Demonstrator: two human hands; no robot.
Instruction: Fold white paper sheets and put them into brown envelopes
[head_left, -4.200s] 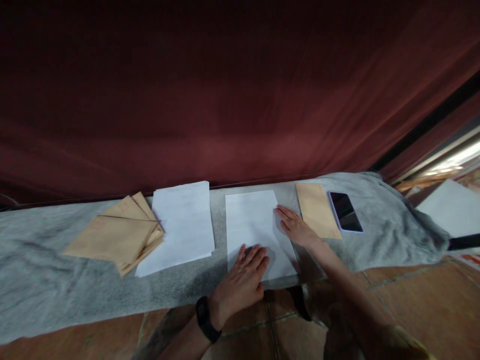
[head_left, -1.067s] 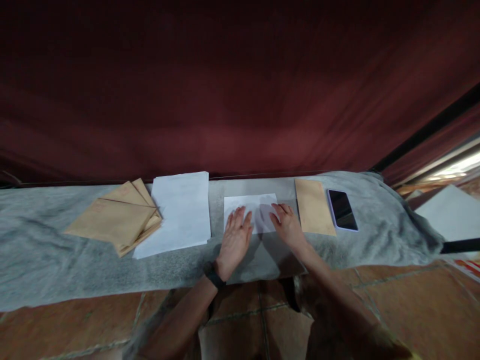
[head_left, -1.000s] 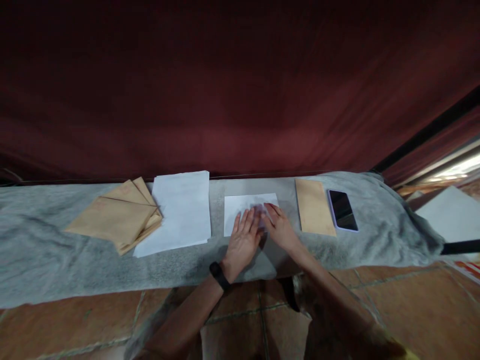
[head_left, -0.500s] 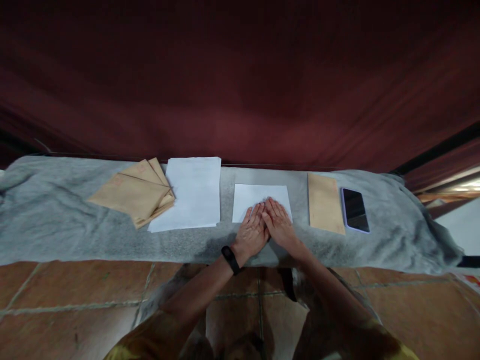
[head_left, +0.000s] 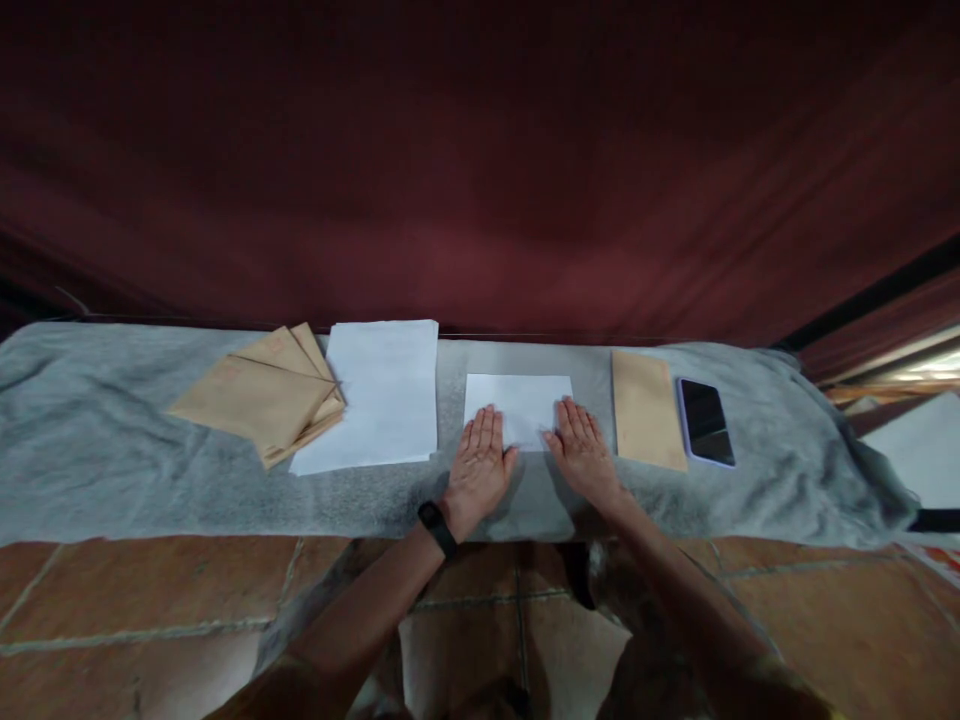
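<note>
A folded sheet of white paper (head_left: pixel 523 400) lies flat on the grey cloth in front of me. My left hand (head_left: pixel 480 464) rests flat on its left part, fingers stretched out and pointing away from me. On its right end lies my right hand (head_left: pixel 583 450), also flat, with the thumb a little apart from the fingers. Part of the paper's near edge is hidden under both hands. To the right is a single brown envelope (head_left: pixel 648 410), apart from my right hand. Left of the folded sheet is a stack of white paper (head_left: pixel 384 395).
Several brown envelopes (head_left: pixel 251 398) lie fanned out, partly over the paper stack. A phone (head_left: pixel 706 422) in a lilac case sits right of the single envelope. Grey cloth (head_left: pixel 105 430) covers the long narrow surface. A dark red curtain (head_left: pixel 480 200) hangs behind it; tiled floor (head_left: pixel 172 590) is below.
The full sheet has been folded in half toward the far side. My hands came together at the middle of the fold, then slid apart to its two ends.
</note>
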